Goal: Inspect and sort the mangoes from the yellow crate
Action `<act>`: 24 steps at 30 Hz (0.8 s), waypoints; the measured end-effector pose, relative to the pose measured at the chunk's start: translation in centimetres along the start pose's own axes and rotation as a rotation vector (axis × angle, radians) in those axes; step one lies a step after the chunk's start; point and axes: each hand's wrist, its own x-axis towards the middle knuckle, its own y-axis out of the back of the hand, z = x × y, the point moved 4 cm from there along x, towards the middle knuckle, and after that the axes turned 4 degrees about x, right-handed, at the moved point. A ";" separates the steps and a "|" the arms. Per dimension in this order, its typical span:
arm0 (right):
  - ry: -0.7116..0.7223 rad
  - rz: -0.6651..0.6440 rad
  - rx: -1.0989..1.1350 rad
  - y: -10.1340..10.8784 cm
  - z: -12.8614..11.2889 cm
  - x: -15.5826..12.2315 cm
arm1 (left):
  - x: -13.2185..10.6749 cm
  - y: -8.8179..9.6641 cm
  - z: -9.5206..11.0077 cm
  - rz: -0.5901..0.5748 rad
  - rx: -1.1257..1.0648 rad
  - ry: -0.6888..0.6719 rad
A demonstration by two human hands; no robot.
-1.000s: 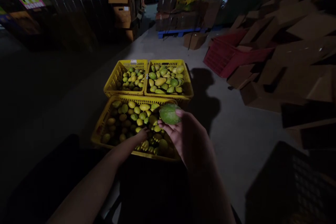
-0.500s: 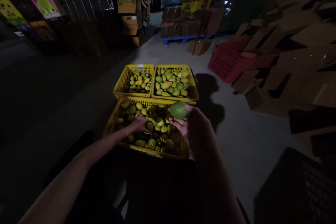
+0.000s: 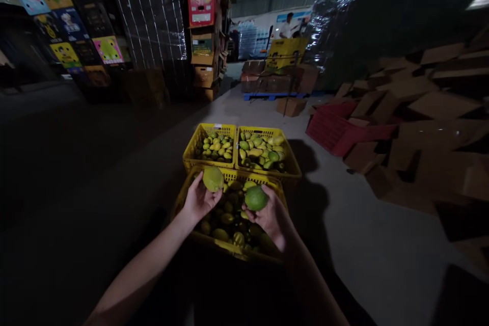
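My left hand [image 3: 197, 199] is closed around a yellow-green mango [image 3: 213, 178], held up over the near yellow crate [image 3: 225, 245]. My right hand [image 3: 272, 216] grips a greener mango [image 3: 255, 197] just to its right, a little lower. Both fruits hang above the near crate, which holds several yellow and green mangoes. Two more yellow crates stand side by side behind it: the far left crate [image 3: 194, 145] with smaller yellowish fruit and the far right crate [image 3: 292, 163] with mixed green and yellow fruit.
Red crates [image 3: 336, 130] and a heap of flattened cardboard boxes [image 3: 428, 127] lie to the right. A blue pallet with boxes [image 3: 273, 86] stands behind, with a person [image 3: 286, 25] far back. Stacked wrapped cartons [image 3: 153, 30] rise on the left. Grey concrete floor [image 3: 362, 224] surrounds the crates.
My left hand has lifted a mango out of the near crate and raised it. My right hand has lowered its green mango slightly. The camera has tilted up.
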 end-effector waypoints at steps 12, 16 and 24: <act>0.013 -0.123 -0.079 -1.8 1.5 1.0 | -1.1 -1.1 -0.3 -0.057 -0.070 -0.041; 0.019 -0.140 -0.038 -2.6 2.0 1.2 | -0.9 -1.5 -0.1 -0.102 0.004 -0.127; -0.017 -0.265 -0.006 -3.8 2.1 1.0 | -0.4 -2.2 -1.1 -0.111 0.083 -0.035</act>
